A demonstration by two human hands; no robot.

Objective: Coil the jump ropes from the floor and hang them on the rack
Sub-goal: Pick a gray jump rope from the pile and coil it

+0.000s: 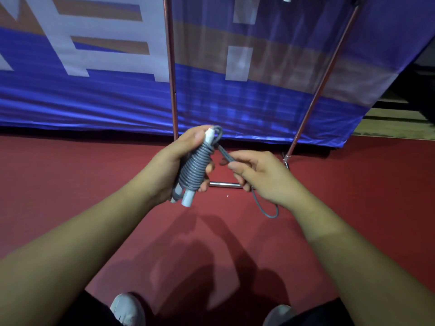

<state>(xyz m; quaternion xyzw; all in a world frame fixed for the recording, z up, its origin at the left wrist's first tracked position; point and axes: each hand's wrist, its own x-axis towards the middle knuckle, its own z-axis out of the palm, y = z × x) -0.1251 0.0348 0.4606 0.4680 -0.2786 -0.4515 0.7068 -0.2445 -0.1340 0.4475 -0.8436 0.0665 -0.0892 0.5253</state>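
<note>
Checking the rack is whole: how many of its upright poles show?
2: left pole rises behind the left hand; right pole slants up at right. Others may be hidden.

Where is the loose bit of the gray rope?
In the head view, the loose bit hangs just below the right hand, which pinches it, right of the coiled bundle held in the left hand, above the red floor.
</note>
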